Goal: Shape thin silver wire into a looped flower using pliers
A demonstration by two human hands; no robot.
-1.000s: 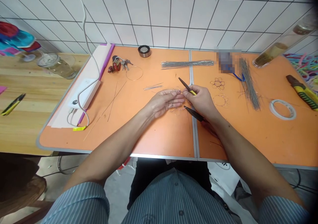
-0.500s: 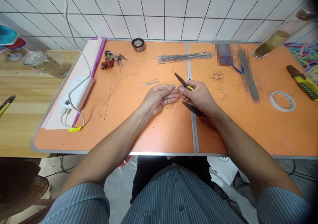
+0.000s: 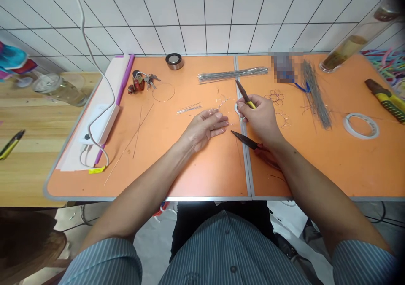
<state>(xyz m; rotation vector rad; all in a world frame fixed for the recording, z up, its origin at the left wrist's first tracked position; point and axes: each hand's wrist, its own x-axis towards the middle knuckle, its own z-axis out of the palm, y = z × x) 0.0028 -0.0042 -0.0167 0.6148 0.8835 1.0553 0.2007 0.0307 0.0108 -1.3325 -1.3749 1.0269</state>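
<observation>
My right hand (image 3: pixel 261 116) is closed around yellow-handled pliers (image 3: pixel 245 94), whose dark jaws point up and away. The same hand also pinches a thin looped wire flower (image 3: pixel 225 103) and lifts it slightly off the orange table (image 3: pixel 190 162). My left hand (image 3: pixel 205 127) lies flat on the table just left of it, fingers stretched out toward the wire and holding nothing. A second dark-bladed tool with red handles (image 3: pixel 249 142) lies under my right wrist.
Two finished wire flowers (image 3: pixel 276 96) lie right of my right hand. Bundles of straight wire (image 3: pixel 232 74) sit behind, a dark bundle (image 3: pixel 314 95) at right. Tape rolls (image 3: pixel 360 127), keys (image 3: pixel 142 82), a power strip (image 3: pixel 101 120), a bottle (image 3: pixel 348 49) and a yellow tool (image 3: pixel 384 99) ring the table.
My right hand has risen and moved away with the pliers and the wire flower. My left hand has let go of the wire and flattened on the table.
</observation>
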